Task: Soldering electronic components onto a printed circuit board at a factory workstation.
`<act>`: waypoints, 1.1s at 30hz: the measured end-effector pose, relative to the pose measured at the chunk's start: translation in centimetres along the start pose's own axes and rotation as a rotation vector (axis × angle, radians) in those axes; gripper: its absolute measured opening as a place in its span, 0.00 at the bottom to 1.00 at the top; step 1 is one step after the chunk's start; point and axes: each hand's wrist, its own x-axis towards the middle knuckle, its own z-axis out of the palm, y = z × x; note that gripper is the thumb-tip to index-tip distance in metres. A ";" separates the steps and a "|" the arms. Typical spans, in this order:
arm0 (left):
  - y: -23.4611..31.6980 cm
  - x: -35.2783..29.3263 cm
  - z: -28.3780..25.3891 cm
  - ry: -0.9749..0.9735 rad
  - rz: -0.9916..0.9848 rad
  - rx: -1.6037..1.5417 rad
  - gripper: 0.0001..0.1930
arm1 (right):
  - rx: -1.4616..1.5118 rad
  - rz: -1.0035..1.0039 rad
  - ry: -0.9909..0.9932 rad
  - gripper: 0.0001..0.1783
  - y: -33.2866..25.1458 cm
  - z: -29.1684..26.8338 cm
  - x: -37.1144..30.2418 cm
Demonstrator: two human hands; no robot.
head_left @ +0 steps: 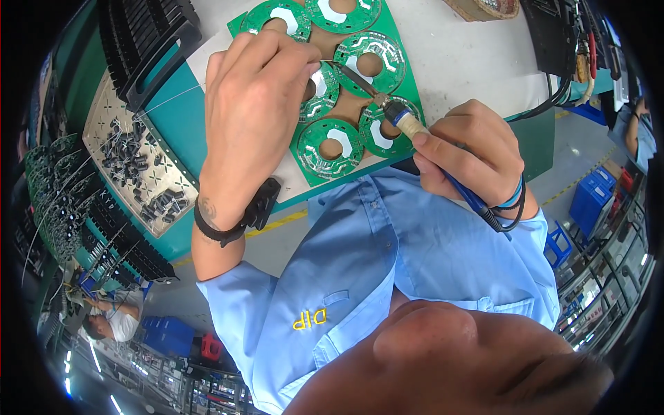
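A green panel of several round circuit boards (pixel 408 72), each with a hole in the middle, lies on the pale work surface. My right hand (pixel 477 152) grips a soldering iron (pixel 412 126) by its pale, wrapped handle, with the metal tip pointing up and left over the boards. Above the panel's left side, my left hand (pixel 252 104) pinches a thin solder wire (pixel 181 95), which trails off to the left. The wire's end meets the iron's tip, or nearly so, at my left fingertips. Part of a middle-left board is hidden beneath that hand.
Left of my forearm sits a pale perforated tray (pixel 97 119) holding loose black capacitors (pixel 128 149). A black slotted rack (pixel 149 41) stands at upper left, with upright green boards (pixel 52 200) farther left. A wicker basket (pixel 484 8) and cables (pixel 553 97) lie at upper right.
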 end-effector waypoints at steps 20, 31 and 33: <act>-0.1 -0.3 0.0 0.041 -0.081 -0.137 0.08 | 0.156 0.122 0.198 0.08 0.1 -1.7 -1.4; -0.3 -0.5 -0.5 0.092 0.038 0.018 0.10 | 0.220 0.252 0.275 0.11 0.8 -1.0 -1.8; -0.1 -0.7 -0.5 0.070 0.021 0.022 0.11 | 0.273 0.302 0.319 0.11 1.2 -1.1 -1.6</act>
